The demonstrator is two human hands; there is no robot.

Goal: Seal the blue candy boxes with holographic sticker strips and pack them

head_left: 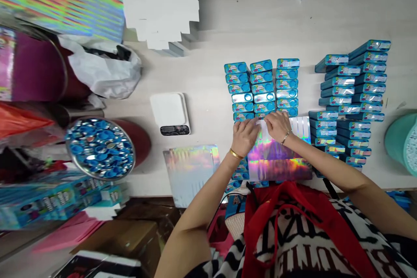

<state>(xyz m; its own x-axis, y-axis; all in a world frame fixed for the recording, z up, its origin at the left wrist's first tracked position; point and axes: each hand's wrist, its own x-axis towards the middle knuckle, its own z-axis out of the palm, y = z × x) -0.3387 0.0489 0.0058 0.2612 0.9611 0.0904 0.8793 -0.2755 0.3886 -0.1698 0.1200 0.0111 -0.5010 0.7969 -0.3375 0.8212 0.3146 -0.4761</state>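
Observation:
A shiny holographic sheet (pixel 276 167) with pale strips along its right end lies over rows of blue boxes (pixel 240 107) in front of me. My left hand (pixel 246 137), a gold bangle at its wrist, is closed at the sheet's upper left corner. Close beside it, my right hand (pixel 278 126) bends its fingers onto the sheet's top edge. The fingertips point away from me, so whatever small piece they pinch is hidden. Several blue boxes show beyond the sheet's far edge, and a few peek out at its left and near sides.
More blue boxes (pixel 368 95) stand in stacks on the right, near a teal bucket (pixel 399 143). To the left are a white scale (pixel 169 113), other holographic sheets (pixel 192 173) and a round container (pixel 143 143) of blue tins. White card (pixel 159 0) is piled at the back.

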